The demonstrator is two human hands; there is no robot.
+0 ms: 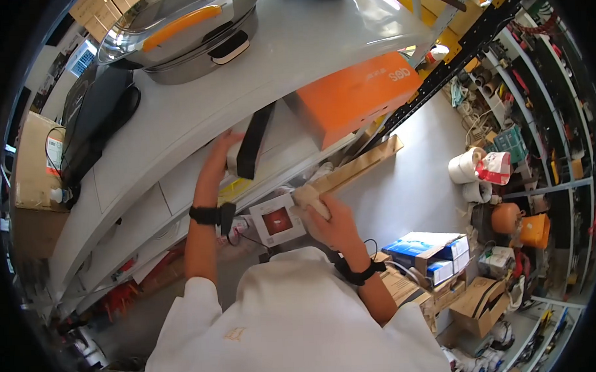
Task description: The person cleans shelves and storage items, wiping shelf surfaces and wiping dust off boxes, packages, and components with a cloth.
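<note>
My right hand [335,224] is closed around a bunched beige cloth [312,202], beside a white box with a red picture window [276,221]. My left hand [227,144] reaches into the gap under the upper white shelf [261,76]. It lies against the left side of a long box with a black face [254,145], which stands tilted on the lower shelf. The fingers of this hand are partly hidden, and I cannot make out whether they grip the box. To the right of that box sits a big orange box [364,95] on the same level.
A steel pot with an orange handle [181,29] and a black bag [102,121] are on the upper shelf. An open brown carton strip [360,167] projects to the right. Cartons and a blue-white box [425,250] are stacked on my right. Crowded racks line the far right.
</note>
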